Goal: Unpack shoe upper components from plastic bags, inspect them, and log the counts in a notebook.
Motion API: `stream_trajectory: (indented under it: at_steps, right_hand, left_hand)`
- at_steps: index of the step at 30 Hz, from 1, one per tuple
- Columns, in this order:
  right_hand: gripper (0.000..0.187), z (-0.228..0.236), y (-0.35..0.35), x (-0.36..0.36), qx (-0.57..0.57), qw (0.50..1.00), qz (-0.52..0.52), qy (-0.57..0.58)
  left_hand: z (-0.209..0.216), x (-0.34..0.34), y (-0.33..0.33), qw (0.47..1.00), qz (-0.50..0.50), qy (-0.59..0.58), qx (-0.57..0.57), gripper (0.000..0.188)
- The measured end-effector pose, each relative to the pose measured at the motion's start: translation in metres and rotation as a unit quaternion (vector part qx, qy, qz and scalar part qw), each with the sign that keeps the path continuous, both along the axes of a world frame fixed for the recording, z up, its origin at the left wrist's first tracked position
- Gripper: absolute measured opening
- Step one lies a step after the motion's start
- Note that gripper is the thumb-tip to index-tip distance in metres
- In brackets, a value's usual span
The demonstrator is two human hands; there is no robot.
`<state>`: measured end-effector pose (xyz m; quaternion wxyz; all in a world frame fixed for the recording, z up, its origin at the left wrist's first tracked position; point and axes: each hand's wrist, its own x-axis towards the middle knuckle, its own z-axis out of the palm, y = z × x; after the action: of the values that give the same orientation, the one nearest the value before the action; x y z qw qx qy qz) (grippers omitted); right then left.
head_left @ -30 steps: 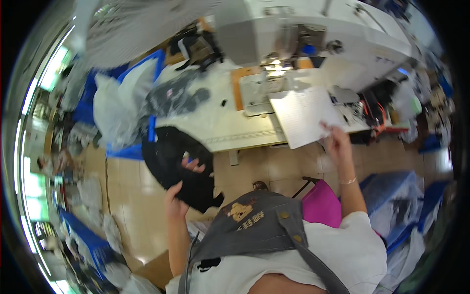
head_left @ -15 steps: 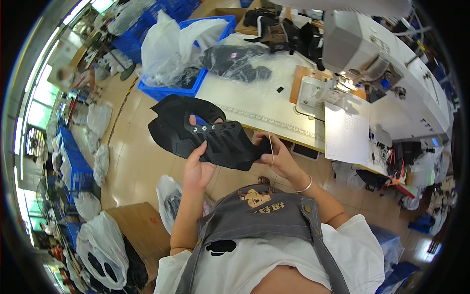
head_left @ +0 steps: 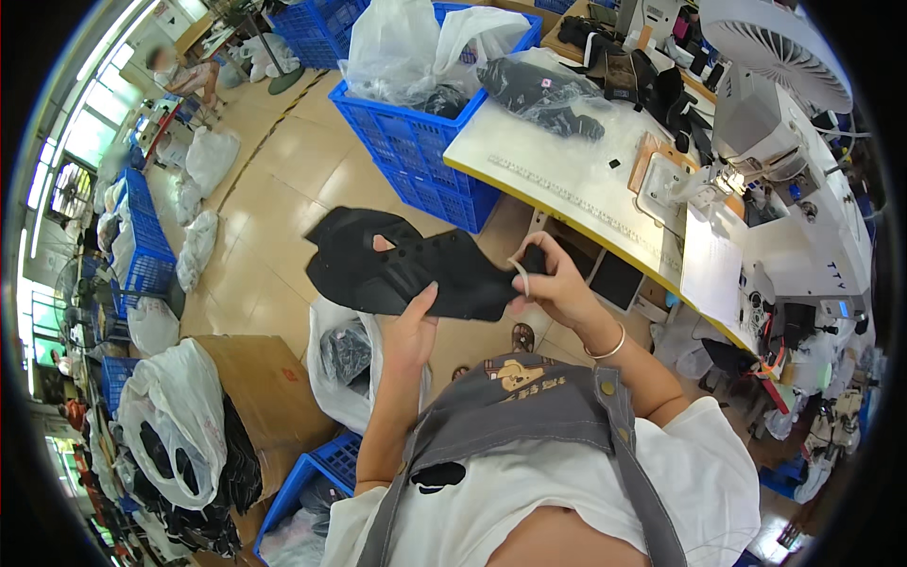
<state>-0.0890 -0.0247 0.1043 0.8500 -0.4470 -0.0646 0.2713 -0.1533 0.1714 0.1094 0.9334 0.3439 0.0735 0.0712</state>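
Black panel [head_left: 420,269], matte, curved and perforated, left grip [head_left: 413,333] pinching its edge, right grip [head_left: 562,288] holding its narrow end

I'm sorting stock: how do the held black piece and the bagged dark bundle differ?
The black piece is bare; the dark bundle is wrapped in clear plastic. The black piece is held by the left hand and right hand; the dark bundle lies on the table. Both are dark.

Matt black cloth piece [head_left: 453,269], glossy tiled floor [head_left: 274,203]
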Motion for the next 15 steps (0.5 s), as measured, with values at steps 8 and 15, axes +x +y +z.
stream_trajectory:
  at_steps: [8,15]
  right_hand:
    - [0.037,-0.004,0.034,-0.066,0.048,0.996,-0.067,0.017]
    - [0.043,-0.013,-0.02,-0.112,-0.161,0.977,-0.071,-0.122]
  left_hand:
    - [0.0,-0.026,0.02,0.997,-0.057,-0.03,-0.029,0.061]
    - [0.017,-0.015,0.086,0.958,-0.273,-0.089,0.008,0.052]
